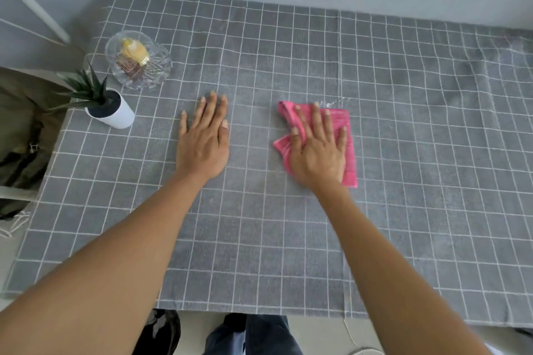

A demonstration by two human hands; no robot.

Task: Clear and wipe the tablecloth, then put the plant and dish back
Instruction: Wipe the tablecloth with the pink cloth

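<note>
Two bare hands lie on one grey cotton tablecloth with a white grid. The left hand rests flat at the centre, fingers straight and close together, holding nothing. The right hand, at about three o'clock from it, presses flat with spread fingers on one crumpled pink cleaning cloth. At ten o'clock stand one spiky green plant in a white cylindrical pot and, just beyond it, one clear cut-glass dish holding small yellowish items, hard to count.
</note>
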